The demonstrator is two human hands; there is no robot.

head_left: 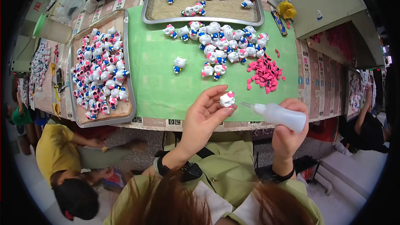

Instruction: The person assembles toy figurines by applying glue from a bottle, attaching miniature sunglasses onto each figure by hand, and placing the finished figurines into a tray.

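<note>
Between the fingertips of my left hand [207, 110] is a small white cat figurine [227, 99] with a pink bow, held above the near part of the green mat [158, 96]. My right hand [293, 131] is wrapped round a translucent squeeze bottle [283, 116], tilted so that its thin needle tip points left at the figurine. The tip comes up close to the figurine's side; whether it touches I cannot tell. Beyond my hands lies a heap of pink oval pieces [266, 73], with a pile of similar figurines [225, 37] behind it. One figurine [179, 64] stands apart on the mat.
A metal tray [132, 96] full of figurines in pink sits at the left; another tray [200, 21] with scattered figurines is at the back. A yellow flower-like bundle [286, 10] and a narrow box [279, 23] lie at the right. A person in yellow [56, 150] is at the left.
</note>
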